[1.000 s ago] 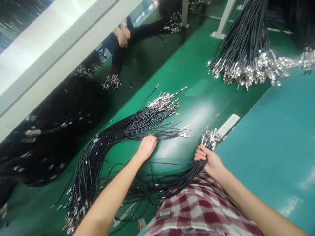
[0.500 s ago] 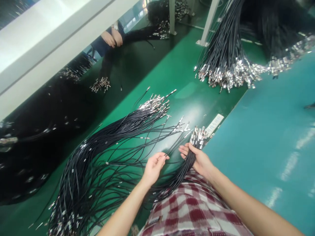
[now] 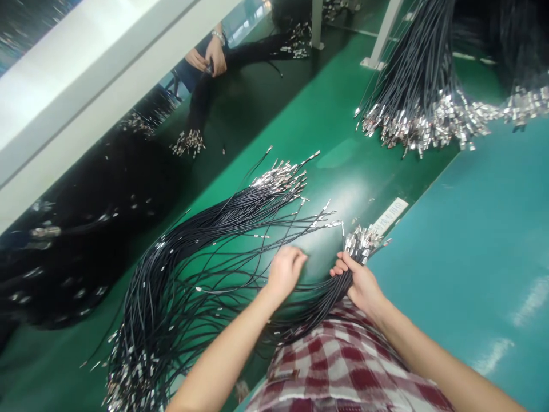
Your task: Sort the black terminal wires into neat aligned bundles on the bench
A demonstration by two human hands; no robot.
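My right hand (image 3: 362,283) is closed round a bundle of black cables (image 3: 328,306), just below their silvery metal terminals (image 3: 362,243). One terminal stands a little apart on the left of that bunch. To its left, my left hand (image 3: 286,272) has its fingers curled in, and no cable shows coming out of them. It is above loose cables that run across the green table. A thick pile of black cables (image 3: 223,220) curves behind and left of it, its terminals fanned out at the far end. Several cables lie apart from the pile, near my left hand.
A white label strip (image 3: 390,214) lies at the green table's edge (image 3: 433,191). Large cable bunches (image 3: 429,74) hang at the upper right. A pale beam (image 3: 107,74) crosses the upper left. Beyond it are another person's hands (image 3: 210,57) and dark cable heaps (image 3: 107,229).
My left hand drew a few cables rightward to the bundle in my right hand, then let them go and moved slightly back. More loose cables now spread between pile and bundle.
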